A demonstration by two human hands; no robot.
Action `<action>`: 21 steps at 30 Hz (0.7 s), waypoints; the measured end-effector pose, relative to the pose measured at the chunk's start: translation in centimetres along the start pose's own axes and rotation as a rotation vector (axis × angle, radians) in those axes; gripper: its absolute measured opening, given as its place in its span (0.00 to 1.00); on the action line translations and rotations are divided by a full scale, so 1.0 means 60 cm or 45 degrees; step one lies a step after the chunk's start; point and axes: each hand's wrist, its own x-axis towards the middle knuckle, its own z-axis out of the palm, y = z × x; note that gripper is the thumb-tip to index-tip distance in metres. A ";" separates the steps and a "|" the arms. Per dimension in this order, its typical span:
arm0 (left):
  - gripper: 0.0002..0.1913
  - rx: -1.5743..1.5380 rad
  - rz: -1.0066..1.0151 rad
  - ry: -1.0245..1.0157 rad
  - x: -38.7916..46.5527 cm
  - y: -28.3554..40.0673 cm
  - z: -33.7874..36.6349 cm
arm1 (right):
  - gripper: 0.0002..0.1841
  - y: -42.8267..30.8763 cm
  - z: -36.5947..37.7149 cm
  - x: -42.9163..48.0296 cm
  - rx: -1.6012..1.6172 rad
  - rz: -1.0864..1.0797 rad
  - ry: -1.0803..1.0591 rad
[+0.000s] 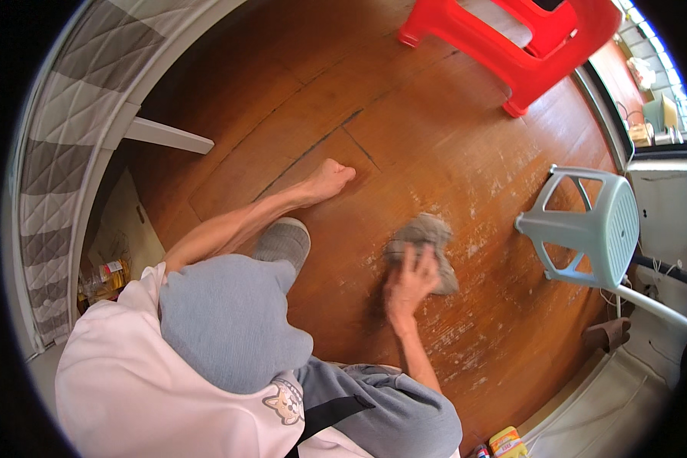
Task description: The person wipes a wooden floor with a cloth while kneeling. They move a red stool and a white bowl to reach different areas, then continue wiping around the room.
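Note:
My right hand (415,283) is on a crumpled grey cloth (429,232) that lies against the brown wood-plank floor (332,275). Its fingers hold the cloth down from above, and both are blurred. To the left and farther forward, my left hand (333,176) is curled into a fist with nothing visible in it. That fist is low over the floor, near a dark seam between planks; whether it touches the floor I cannot tell. Pale scuffs and worn patches (472,249) mark the wood around and right of the cloth. My grey shoe (283,243) is below the left forearm.
A red plastic stool (515,54) stands at the upper right. A pale blue-green plastic stool (592,226) is at the right, beside a white pipe (658,306) and a brown slipper (607,334). Quilted checked fabric (74,149) and a white leg (172,136) border the left side.

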 end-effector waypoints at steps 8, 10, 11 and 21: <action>0.26 0.176 0.287 0.466 0.041 -0.042 -0.116 | 0.39 0.107 -0.032 0.186 -0.155 -0.521 -0.242; 0.26 0.289 0.319 0.604 0.041 -0.063 -0.146 | 0.35 0.183 -0.050 0.263 0.102 -0.362 -0.117; 0.26 0.334 0.328 0.671 0.042 -0.073 -0.159 | 0.36 0.210 -0.052 0.300 0.059 -0.315 -0.052; 0.21 0.738 0.310 1.180 0.046 -0.144 -0.254 | 0.32 0.002 0.071 0.590 -0.099 -0.102 0.337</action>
